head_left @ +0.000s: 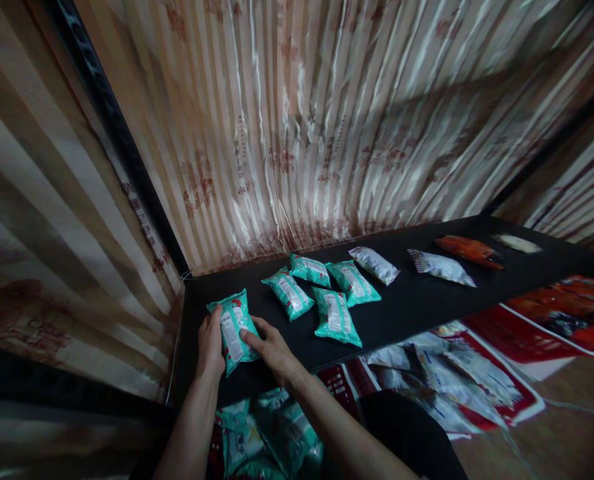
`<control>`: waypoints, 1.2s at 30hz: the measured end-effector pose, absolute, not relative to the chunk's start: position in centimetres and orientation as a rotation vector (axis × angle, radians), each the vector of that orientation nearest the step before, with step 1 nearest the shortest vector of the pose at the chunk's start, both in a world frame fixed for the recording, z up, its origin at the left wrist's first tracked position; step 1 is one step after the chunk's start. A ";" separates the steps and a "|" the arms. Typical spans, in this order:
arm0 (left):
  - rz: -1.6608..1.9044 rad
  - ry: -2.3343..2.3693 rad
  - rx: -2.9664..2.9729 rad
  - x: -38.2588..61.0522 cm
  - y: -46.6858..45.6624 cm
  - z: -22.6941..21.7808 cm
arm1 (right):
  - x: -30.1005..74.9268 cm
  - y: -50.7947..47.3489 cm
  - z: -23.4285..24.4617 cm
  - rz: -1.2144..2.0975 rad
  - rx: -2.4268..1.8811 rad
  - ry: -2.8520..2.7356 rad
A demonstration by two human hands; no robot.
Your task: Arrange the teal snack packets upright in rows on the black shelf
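Between my two hands is a teal snack bag (233,333) with a white label panel, at the left end of a black shelf (387,313). My left hand (211,343) grips its left edge. On its right side, my right hand (265,345) presses with the thumb on the front of the bag. Just to the right lie several more teal bags (337,317) of the same kind, loosely grouped on the shelf. Whether the held bag touches the shelf I cannot tell.
Farther right on the shelf are white packets (441,268), an orange packet (469,251) and a pale packet (517,243). Below the shelf sit more teal bags (261,440), a pile of white packets (457,377) and orange packets (571,310). Striped sheeting (297,147) hangs behind.
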State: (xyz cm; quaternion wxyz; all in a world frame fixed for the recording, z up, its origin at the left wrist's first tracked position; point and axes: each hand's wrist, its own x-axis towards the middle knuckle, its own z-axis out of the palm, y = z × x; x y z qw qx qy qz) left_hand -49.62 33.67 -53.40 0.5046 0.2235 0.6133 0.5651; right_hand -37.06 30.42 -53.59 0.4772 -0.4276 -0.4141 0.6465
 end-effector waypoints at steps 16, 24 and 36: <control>1.436 1.725 0.854 -48.6 32.5 -55.5 | -36.7 30.6 -53.6 1.391 -1.158 -1.069; 1.470 1.834 1.023 -48.1 31.4 -53.8 | -37.6 31.5 -54.1 1.204 -1.234 -1.172; 1.589 1.681 1.251 -48.4 30.1 -53.6 | -38.6 31.4 -52.2 0.889 -1.430 -1.414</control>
